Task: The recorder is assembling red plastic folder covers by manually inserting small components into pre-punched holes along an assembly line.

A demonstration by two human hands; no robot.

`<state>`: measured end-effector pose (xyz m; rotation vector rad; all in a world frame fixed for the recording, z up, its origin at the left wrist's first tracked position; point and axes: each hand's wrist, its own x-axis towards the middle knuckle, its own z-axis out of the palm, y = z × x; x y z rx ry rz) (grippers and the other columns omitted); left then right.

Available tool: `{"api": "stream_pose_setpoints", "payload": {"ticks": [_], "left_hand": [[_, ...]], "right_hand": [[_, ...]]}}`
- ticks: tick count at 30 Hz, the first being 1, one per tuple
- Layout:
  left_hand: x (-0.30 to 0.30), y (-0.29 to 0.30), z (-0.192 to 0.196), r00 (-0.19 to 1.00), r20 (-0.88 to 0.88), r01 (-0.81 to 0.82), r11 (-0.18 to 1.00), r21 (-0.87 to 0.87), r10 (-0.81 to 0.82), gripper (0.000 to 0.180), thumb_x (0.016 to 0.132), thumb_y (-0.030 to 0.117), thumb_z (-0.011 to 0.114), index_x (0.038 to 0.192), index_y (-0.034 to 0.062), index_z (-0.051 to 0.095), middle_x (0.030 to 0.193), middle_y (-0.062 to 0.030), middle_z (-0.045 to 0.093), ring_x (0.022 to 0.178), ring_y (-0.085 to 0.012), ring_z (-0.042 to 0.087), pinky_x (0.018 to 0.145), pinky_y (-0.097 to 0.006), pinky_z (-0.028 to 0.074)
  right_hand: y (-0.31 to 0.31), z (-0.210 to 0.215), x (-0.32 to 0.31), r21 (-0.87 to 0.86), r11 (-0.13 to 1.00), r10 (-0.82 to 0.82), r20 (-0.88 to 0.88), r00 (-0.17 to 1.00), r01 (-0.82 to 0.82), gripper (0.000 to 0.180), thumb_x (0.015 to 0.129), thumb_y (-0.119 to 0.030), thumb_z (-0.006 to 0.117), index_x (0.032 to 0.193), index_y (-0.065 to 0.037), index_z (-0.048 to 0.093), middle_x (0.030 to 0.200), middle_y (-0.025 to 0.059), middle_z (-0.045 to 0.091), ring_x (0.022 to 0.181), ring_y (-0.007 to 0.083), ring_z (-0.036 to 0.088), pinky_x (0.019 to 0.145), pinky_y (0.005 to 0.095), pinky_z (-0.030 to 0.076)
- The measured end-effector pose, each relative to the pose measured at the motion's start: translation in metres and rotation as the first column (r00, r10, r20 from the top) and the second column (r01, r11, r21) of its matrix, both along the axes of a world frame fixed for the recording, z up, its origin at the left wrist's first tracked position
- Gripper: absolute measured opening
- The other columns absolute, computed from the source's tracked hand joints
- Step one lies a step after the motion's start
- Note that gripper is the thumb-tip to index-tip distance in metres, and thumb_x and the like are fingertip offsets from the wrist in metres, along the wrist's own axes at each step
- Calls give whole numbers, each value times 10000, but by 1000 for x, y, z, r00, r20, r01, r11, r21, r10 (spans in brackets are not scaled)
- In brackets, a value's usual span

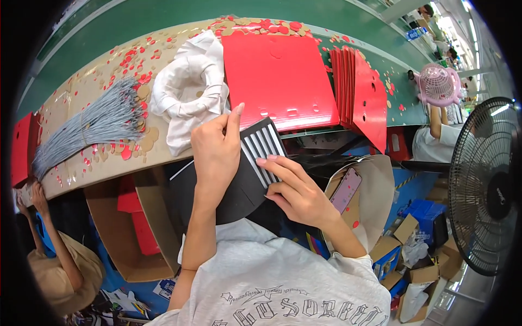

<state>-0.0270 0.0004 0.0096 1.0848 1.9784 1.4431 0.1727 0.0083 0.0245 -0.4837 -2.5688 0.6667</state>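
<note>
Above my lap lies a black, flat, flexible sheet point(239, 190) with several white strips point(263, 144) in a row near its upper right end. My left hand point(216, 149) is over it, fingers curled in and thumb sticking up; what its fingers hold is hidden. On the other side, my right hand point(299, 191) has its fingertips on the white strips and its thumb at the sheet's right edge. Just beyond the hands, a stack of glossy red sheets point(280, 81) lies on the bench beside a crumpled ring of white cloth point(190, 89).
A tied bundle of grey cords point(89, 127) and scattered red and tan discs lie on the cardboard-covered bench point(62, 168). Folded red pieces point(370, 100) stand right. Below are an open carton point(103, 228) and a phone point(346, 189) in a paper-lined box. A black fan point(492, 187) stands right.
</note>
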Motion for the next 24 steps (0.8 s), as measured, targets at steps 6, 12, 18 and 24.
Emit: {"api": "stream_pose_setpoints", "payload": {"ticks": [6, 12, 18, 24], "left_hand": [[-9, -2, -8, 998, 57, 18, 1000, -20, -17, 494, 1011, 283, 613, 688, -89, 581, 499, -187, 414, 441, -224, 347, 486, -422, 319], [-10, -7, -5, 995, 103, 11, 999, 35, -15, 480, 1011, 271, 618, 694, -89, 594, 481, -127, 397, 473, -146, 323, 475, -387, 306], [-15, -17, -4, 997, -72, 34, 999, 16, -33, 362, 988, 204, 634, 741, -60, 640, 517, -177, 514, 424, -252, 496, 486, -412, 348], [25, -15, -14, 852, -513, 245, 947, 209, -107, 255, 828, 99, 769, 718, -66, 609, 1108, -200, 652, 1066, -376, 621, 867, -445, 512]], "right_hand": [[-3, -5, -2, 14, 1000, -3, -122, 993, 5, 217, 724, -2, 794, 908, 26, 682, 1295, 138, 649, 1228, 316, 614, 970, 390, 551], [-4, -9, -6, 53, 998, -10, -207, 978, 21, 136, 739, -19, 800, 846, 14, 724, 1198, 105, 695, 1130, 299, 656, 882, 374, 586], [24, 20, -2, -271, 958, -8, -347, 938, -93, 164, 710, -50, 841, 817, -38, 717, 1176, 111, 717, 1172, 319, 637, 997, 453, 488], [128, 19, -45, -210, 975, -108, -175, 979, 70, 88, 855, -42, 730, 913, 22, 713, 1182, 101, 697, 1053, 190, 671, 879, 309, 536]]}}
